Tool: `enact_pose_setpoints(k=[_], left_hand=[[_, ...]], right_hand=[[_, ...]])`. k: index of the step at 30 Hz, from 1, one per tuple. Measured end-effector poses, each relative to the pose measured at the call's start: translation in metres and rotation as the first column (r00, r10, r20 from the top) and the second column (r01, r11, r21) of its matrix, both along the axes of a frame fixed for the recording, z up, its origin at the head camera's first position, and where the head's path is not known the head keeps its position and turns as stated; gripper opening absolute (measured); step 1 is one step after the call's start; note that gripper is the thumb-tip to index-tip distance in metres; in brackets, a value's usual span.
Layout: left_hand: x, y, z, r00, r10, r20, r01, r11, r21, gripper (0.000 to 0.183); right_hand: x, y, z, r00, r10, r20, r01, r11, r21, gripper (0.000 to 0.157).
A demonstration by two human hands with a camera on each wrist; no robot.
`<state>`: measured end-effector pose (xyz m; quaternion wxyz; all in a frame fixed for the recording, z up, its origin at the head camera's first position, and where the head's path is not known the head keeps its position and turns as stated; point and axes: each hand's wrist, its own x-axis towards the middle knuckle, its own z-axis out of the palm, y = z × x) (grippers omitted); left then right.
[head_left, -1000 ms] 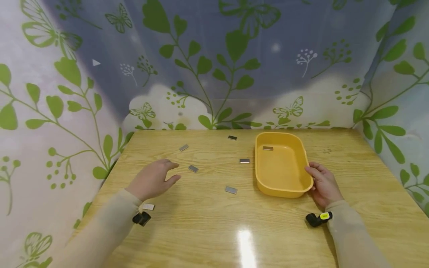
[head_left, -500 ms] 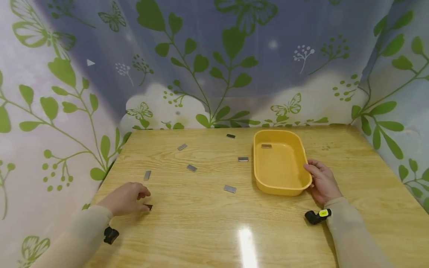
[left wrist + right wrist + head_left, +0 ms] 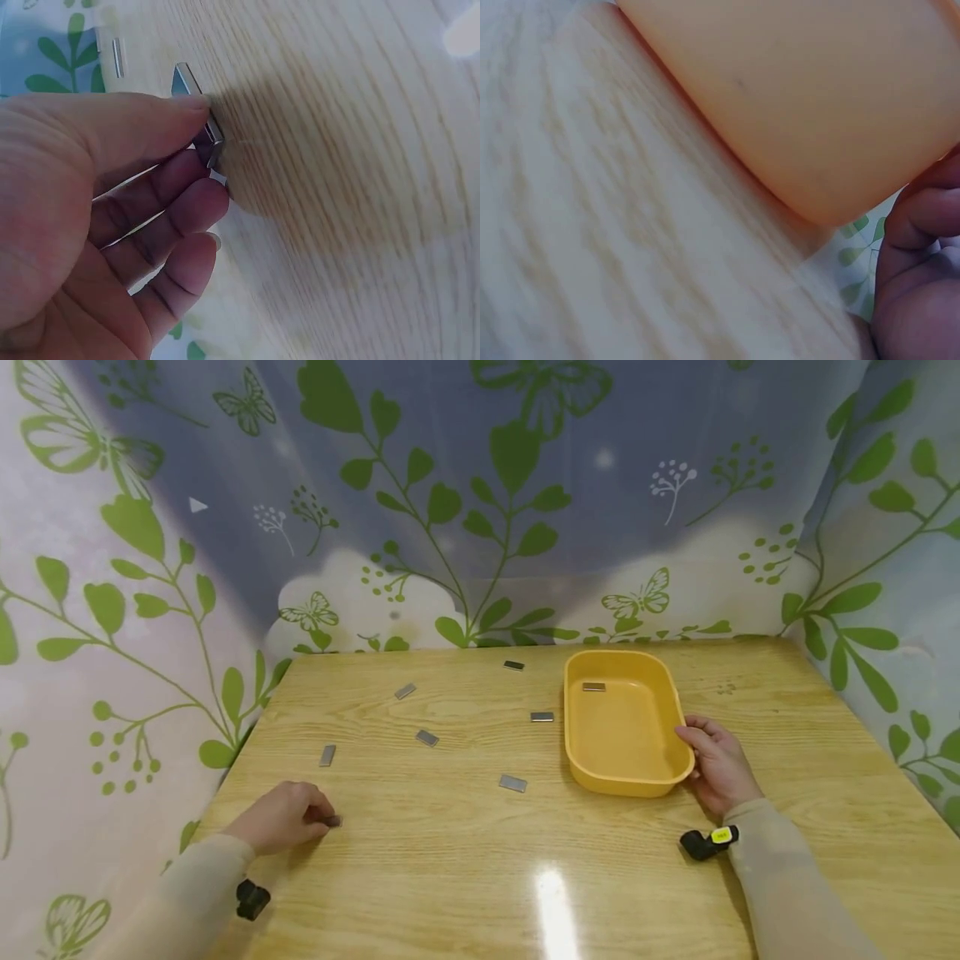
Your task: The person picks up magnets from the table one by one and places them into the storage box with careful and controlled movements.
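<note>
Head view: left hand point(image 3: 281, 817) curls over a small flat grey metal plate point(image 3: 333, 820) at the near left of the pale wooden table point(image 3: 480, 860); right hand point(image 3: 716, 766) rests against the right rim of the yellow oval plastic tub point(image 3: 624, 720), fingers relaxed.
Count: seven grey plates in sight: one in the tub point(image 3: 593, 687), five loose on the table point(image 3: 512, 783) point(image 3: 427, 737) point(image 3: 327, 755), one under the left fingers; one tub; two hands.
Left wrist view: thumb and fingers point(image 3: 187, 112) pinch the plate point(image 3: 204, 127) by its thin edges, one end tipped up off the wood.
Risk: such a slim, smooth piece probably slips from the narrow pinch and snaps flat again, or skids away.
Right wrist view: fingertips point(image 3: 922, 217) touch the tub wall point(image 3: 810, 97); a careless nudge could shove the light tub sideways.
</note>
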<state>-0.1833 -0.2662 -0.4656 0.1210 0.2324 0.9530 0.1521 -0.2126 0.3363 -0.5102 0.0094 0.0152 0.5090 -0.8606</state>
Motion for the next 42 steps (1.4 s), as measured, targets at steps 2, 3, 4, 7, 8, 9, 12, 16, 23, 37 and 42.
enact_pose_setpoints(k=[2, 3, 4, 7, 8, 9, 12, 16, 23, 37, 42], left_hand=[[-0.001, 0.001, -0.001, 1.000, -0.004, -0.014, 0.004, 1.000, 0.002, 0.010], [-0.001, 0.002, -0.002, 1.000, -0.008, -0.022, 0.008, 1.000, 0.001, 0.010], [-0.002, 0.004, -0.002, 1.000, -0.011, -0.026, 0.011, 1.000, 0.003, 0.010], [-0.003, 0.013, -0.003, 0.999, -0.003, -0.033, 0.003, 1.000, 0.004, 0.009], [-0.004, 0.017, -0.003, 0.999, -0.008, -0.040, 0.008, 1.000, 0.001, 0.009], [-0.005, 0.022, -0.003, 0.999, -0.007, -0.045, 0.007, 1.000, -0.003, 0.008], [-0.007, 0.038, -0.004, 0.998, -0.018, -0.061, 0.017, 1.000, -0.011, 0.008], [-0.008, 0.061, -0.005, 0.993, -0.067, -0.099, 0.066, 0.998, -0.009, 0.007], [-0.011, 0.100, -0.009, 0.982, -0.125, -0.141, 0.129, 0.991, 0.018, 0.005], [-0.022, 0.127, -0.002, 0.998, 0.011, 0.067, -0.015, 0.998, 0.062, 0.017], [-0.026, 0.125, 0.000, 0.985, 0.083, 0.149, -0.093, 0.994, 0.061, 0.022]], right_hand=[[0.000, 0.000, 0.001, 1.000, 0.001, 0.002, -0.001, 1.000, 0.002, 0.020], [0.000, 0.001, 0.001, 1.000, 0.002, 0.004, -0.002, 1.000, 0.000, 0.020], [0.000, 0.001, 0.002, 1.000, 0.002, 0.007, -0.002, 1.000, 0.000, 0.020], [-0.001, 0.002, 0.002, 1.000, 0.003, 0.016, -0.003, 1.000, -0.001, 0.020], [-0.001, 0.002, 0.002, 1.000, 0.003, 0.019, -0.003, 1.000, -0.001, 0.020], [-0.001, 0.003, 0.002, 1.000, 0.002, 0.019, -0.002, 1.000, -0.001, 0.020], [-0.002, 0.003, 0.002, 1.000, 0.001, 0.019, -0.001, 1.000, -0.003, 0.020], [-0.002, 0.002, 0.002, 1.000, 0.006, 0.018, -0.006, 1.000, -0.011, 0.020], [-0.003, -0.001, 0.003, 1.000, 0.024, -0.004, -0.024, 0.999, 0.023, 0.024], [0.000, 0.000, 0.001, 1.000, 0.015, 0.003, -0.016, 0.998, 0.067, 0.020], [0.002, 0.002, 0.001, 1.000, 0.027, -0.010, -0.026, 0.998, 0.059, 0.019]])
